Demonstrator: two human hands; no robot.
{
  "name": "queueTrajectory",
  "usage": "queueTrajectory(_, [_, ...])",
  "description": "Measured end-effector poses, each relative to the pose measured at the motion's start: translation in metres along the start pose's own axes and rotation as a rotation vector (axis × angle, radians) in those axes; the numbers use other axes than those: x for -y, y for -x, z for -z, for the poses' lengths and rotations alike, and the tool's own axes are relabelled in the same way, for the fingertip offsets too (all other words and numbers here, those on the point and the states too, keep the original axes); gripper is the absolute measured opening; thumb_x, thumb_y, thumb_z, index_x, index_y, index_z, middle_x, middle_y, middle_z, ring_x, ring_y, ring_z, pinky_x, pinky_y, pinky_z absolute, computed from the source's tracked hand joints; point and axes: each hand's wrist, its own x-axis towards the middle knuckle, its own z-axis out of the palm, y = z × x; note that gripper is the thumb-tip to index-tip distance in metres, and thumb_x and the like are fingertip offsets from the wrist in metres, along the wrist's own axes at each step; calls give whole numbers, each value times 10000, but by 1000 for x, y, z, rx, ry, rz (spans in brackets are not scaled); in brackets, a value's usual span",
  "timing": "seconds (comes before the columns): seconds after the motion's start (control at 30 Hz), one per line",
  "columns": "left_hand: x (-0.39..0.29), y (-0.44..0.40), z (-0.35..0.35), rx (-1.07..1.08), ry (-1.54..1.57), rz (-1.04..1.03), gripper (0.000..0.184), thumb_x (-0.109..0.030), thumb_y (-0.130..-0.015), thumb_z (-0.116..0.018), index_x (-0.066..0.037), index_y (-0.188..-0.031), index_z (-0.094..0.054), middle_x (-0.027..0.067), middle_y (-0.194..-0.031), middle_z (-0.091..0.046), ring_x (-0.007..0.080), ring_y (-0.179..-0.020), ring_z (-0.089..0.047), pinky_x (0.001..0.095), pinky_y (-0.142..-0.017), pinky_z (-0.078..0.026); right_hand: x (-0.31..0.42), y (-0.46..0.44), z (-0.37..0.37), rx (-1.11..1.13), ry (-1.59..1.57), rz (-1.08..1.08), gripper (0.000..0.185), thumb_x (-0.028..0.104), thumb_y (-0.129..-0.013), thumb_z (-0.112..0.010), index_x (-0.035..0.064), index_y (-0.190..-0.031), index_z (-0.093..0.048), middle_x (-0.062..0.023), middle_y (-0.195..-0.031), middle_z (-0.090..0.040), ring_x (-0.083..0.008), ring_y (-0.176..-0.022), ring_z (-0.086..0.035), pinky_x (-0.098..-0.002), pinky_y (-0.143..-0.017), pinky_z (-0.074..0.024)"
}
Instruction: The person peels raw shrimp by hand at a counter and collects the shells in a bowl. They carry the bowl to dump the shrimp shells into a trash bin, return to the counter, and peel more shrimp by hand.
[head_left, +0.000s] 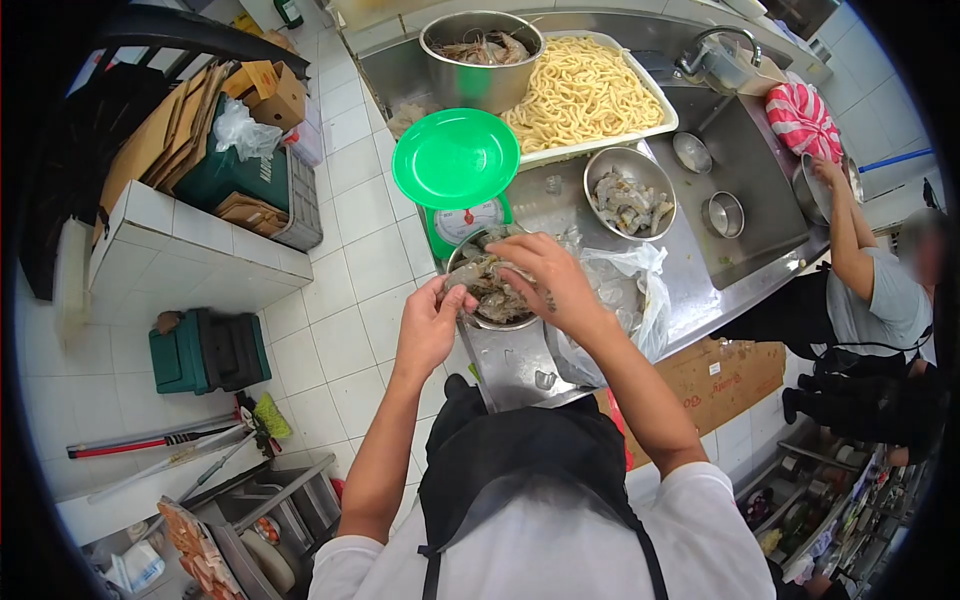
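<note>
Above a metal bowl [513, 325] of unpeeled shrimp, my left hand [430, 326] is closed, with a grey shrimp [460, 284] pinched between thumb and fingers. My right hand [556, 284] reaches over the same bowl, its fingers curled onto that shrimp from the other side. The fingertips partly hide the shrimp and the bowl's contents. Just behind sits a kitchen scale [472, 217] with a green pan [455, 158]. A second metal bowl [650, 160] with greyish shrimp [628, 203] stands further right. Beside my right forearm lies a clear plastic bag [640, 290].
At the back are a pot [478, 85] of shrimp and a white tray [655, 100] of thick noodles. A sink [740, 170] with small metal bowls lies right, where a co-worker [870, 290] stands. Cardboard [735, 385] leans below the counter. Crates [298, 205] stand left.
</note>
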Motion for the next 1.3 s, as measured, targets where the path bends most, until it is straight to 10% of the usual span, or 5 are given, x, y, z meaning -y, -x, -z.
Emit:
queueTrajectory(0.43, [-26, 4, -6, 37, 37, -13, 237, -120, -925, -544, 88, -1016, -612, 86, -853, -676, 92, -768, -609, 247, -716, -492, 3, -6, -12, 29, 141, 253, 286, 126, -726, -697, 18, -988, -657, -62, -869, -674, -212, -747, -592, -334, -648, -503])
queueTrajectory(0.93, [-8, 4, -8, 84, -69, 24, 255, -146, -944, -513, 72, -1009, -628, 82, -856, -676, 100, -790, -607, 257, -741, -482, -10, 10, -27, 54, -187, -6, 134, 74, -798, -609, 2, -911, -621, -162, -774, -629, -322, -714, -608, -403, -641, -476])
queueTrajectory(1.3, [-12, -1, -13, -47, -281, -147, 214, -134, -872, -564, 50, -956, -635, 122, -652, -621, 105, -542, -504, 279, -516, -410, -10, 4, -15, 150, -181, -5, 234, 52, -771, -624, -11, -996, -636, -185, -773, -631, -342, -720, -616, -400, -634, -483])
